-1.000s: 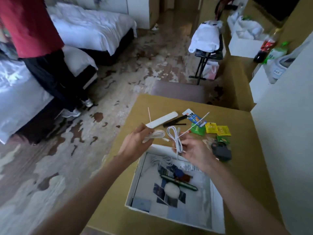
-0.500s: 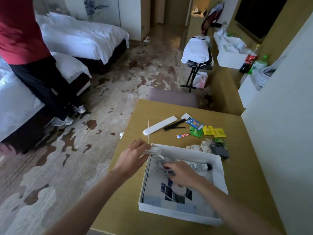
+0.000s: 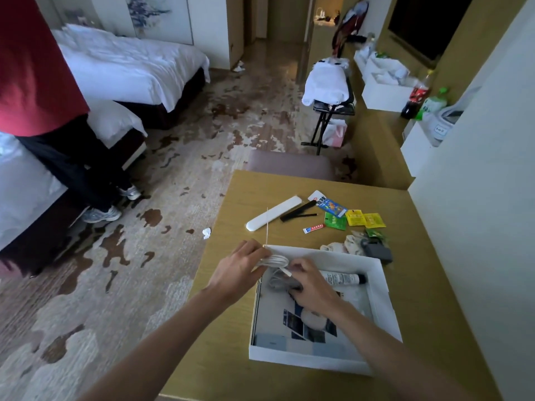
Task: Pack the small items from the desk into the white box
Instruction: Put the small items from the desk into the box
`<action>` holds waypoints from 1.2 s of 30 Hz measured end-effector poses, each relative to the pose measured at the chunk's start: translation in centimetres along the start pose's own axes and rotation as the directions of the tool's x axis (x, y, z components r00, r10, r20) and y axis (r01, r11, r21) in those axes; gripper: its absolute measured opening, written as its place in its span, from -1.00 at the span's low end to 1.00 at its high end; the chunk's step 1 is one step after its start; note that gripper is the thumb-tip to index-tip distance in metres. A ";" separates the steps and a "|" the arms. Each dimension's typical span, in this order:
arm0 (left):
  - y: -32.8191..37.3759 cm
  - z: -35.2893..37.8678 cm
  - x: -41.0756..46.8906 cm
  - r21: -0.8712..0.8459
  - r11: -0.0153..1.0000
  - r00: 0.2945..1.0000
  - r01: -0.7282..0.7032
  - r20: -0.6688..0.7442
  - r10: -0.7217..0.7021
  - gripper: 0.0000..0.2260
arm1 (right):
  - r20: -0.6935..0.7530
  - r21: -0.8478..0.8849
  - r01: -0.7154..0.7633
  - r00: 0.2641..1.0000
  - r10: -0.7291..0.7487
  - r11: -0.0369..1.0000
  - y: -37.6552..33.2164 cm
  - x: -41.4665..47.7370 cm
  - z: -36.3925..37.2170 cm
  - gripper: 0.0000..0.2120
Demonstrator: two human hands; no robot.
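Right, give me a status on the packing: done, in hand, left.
Done: a tube already lies in the white box. In hand: the left hand and right hand are tucking a coiled white cable into its far left corner. Left on the desk: white case, black comb, yellow sachets, green sachet, grey item.

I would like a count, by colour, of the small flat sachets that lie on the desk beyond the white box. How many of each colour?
Yellow flat sachets: 2
Green flat sachets: 2
Blue printed sachet: 1
Total: 5
The second green one is partly hidden, so I count it with less certainty.
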State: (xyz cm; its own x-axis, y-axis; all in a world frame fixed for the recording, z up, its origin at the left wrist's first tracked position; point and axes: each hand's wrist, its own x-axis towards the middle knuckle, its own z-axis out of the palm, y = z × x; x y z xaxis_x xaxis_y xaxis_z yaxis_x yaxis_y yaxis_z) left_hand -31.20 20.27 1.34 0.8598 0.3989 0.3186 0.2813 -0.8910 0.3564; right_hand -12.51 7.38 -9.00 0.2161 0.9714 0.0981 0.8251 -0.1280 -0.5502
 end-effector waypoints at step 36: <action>1.4 6.2 1.2 0.446 0.775 0.835 -0.448 0.519 0.184 -0.49 | 0.002 -0.195 -0.199 0.979 0.203 0.960 -1.5 -2.4 0.1 -0.66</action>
State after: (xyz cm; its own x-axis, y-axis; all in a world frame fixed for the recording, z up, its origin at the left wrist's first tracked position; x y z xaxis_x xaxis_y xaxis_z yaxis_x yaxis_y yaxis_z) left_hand -27.12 18.20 -3.27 0.9907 0.0564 -0.1239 0.0226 -0.9658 -0.2583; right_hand -14.36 5.24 -8.48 0.3780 0.9257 -0.0171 0.8515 -0.3548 -0.3860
